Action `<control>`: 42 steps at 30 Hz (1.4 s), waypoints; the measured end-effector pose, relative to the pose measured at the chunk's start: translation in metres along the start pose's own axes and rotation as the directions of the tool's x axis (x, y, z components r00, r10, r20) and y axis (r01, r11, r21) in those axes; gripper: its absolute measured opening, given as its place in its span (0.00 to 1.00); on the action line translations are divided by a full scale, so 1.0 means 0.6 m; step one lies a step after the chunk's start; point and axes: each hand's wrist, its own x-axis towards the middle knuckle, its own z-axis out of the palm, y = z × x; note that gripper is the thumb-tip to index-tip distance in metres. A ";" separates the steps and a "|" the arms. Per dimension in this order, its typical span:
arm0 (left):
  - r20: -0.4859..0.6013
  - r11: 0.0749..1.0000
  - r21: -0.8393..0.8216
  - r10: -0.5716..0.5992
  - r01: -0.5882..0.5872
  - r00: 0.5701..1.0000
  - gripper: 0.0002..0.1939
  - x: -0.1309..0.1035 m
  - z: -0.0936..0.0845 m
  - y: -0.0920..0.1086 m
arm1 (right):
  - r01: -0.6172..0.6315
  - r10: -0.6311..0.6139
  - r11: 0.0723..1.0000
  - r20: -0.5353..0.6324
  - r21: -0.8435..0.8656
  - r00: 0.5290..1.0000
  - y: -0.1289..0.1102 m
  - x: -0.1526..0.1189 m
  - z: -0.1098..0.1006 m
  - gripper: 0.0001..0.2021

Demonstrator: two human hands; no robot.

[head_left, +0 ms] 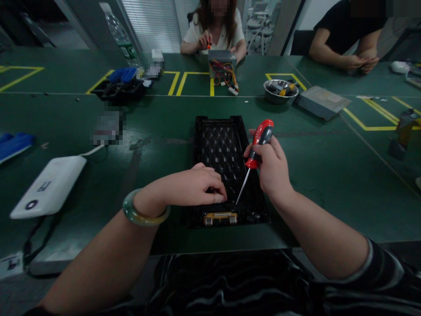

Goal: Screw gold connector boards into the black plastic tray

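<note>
Black clothing with pale wavy stripes lies nearest, below the edge of a dark green table. Just past that edge rests a long black plastic panel with a quilted-looking inner face, an amber strip with a connector at its near end. Over this end the left hand, a green-and-amber bangle at its wrist, curls its fingers down; whether they pinch anything I cannot tell. The right hand grasps a red and dark-grey handled screwdriver, tilted, its tip just beside the amber strip. Well to the left lies a white rounded power bank. Farther off stand a round steel bowl of tools and, before a seated person in white, a grey metal box trailing coloured wires
</note>
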 end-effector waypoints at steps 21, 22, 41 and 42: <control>0.019 1.000 0.018 -0.017 0.016 1.000 0.11 0.000 -0.001 0.003 | -0.024 0.024 1.000 0.009 -0.002 1.000 -0.003 -0.001 0.002 0.16; 0.018 1.000 0.018 -0.014 0.014 1.000 0.11 0.000 -0.001 0.002 | -0.028 0.028 1.000 0.009 -0.004 1.000 -0.002 0.000 0.002 0.16; -0.006 0.988 0.054 0.145 -0.144 0.989 0.08 0.003 0.005 0.014 | 0.094 -0.094 0.996 0.070 0.008 0.993 -0.008 -0.010 0.003 0.17; -0.004 0.988 0.054 0.146 -0.145 0.989 0.08 0.004 0.005 0.015 | 0.113 -0.115 0.993 0.092 0.025 0.989 -0.009 -0.012 0.002 0.17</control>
